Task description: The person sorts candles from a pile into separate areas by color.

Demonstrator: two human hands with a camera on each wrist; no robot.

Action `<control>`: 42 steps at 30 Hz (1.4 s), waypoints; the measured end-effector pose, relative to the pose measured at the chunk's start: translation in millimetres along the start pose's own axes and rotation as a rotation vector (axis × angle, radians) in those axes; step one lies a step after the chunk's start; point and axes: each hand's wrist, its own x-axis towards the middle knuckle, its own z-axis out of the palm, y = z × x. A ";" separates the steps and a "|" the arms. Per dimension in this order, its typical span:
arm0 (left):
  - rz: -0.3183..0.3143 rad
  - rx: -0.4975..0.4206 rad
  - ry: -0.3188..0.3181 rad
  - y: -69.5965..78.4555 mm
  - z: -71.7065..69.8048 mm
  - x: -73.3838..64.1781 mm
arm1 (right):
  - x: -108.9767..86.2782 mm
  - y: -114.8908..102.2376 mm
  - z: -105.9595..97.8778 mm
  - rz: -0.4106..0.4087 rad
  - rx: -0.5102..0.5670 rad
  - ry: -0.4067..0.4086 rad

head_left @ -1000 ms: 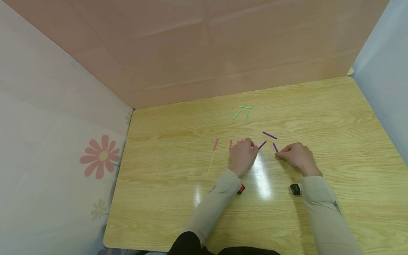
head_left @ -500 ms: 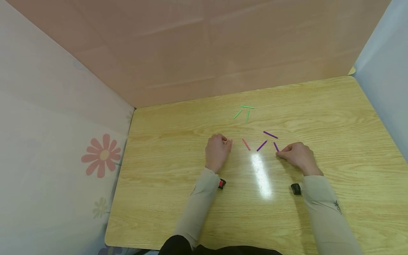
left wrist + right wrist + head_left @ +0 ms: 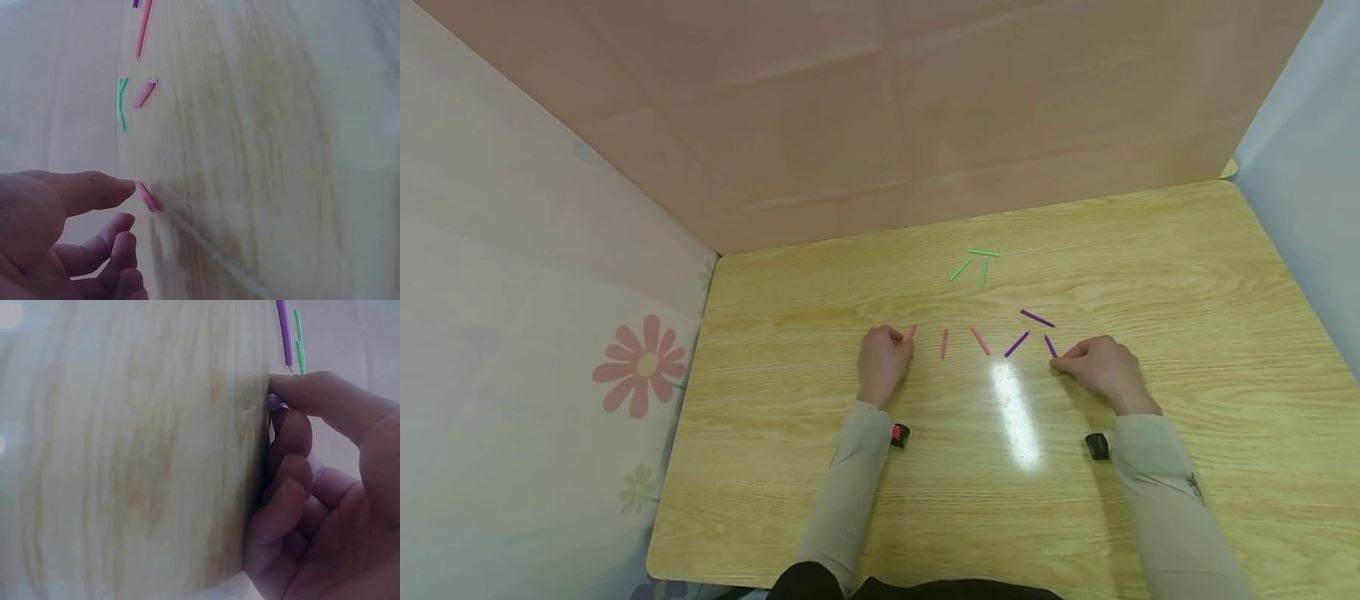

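My left hand (image 3: 883,364) is at a thin pink stick (image 3: 913,331) on the table, leftmost of three in a loose row. In the left wrist view the thumb tip comes right up to that pink stick (image 3: 147,197), and a gap shows between thumb and fingers. My right hand (image 3: 1101,367) pinches the near end of a slim purple stick (image 3: 1050,346) between thumb and forefinger. In the right wrist view only the purple stick's rounded end (image 3: 274,402) shows between them. Two other purple sticks lie close by, one slanting (image 3: 1017,344), one farther back (image 3: 1037,318).
Three green sticks (image 3: 982,252) lie at the back of the wood-grain table (image 3: 790,467). Two more pink sticks, one nearly straight (image 3: 944,343) and one slanted (image 3: 980,341), lie between my hands. A brown panel (image 3: 880,125) stands along the table's back edge.
My left hand has moved left, away from the middle and right pink sticks to the leftmost one, uncovering the other two. The right hand stays at its purple stick.
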 end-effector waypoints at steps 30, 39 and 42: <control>-0.101 0.045 -0.184 -7.3 -3.3 13.6 | -1.3 0.1 0.7 -0.017 0.005 0.011; -0.083 0.047 -0.195 -7.2 -3.7 14.1 | -0.7 1.2 1.3 -0.024 0.003 0.016; -0.078 0.050 -0.200 -7.3 -3.4 14.3 | -0.8 1.5 1.7 -0.025 0.001 0.020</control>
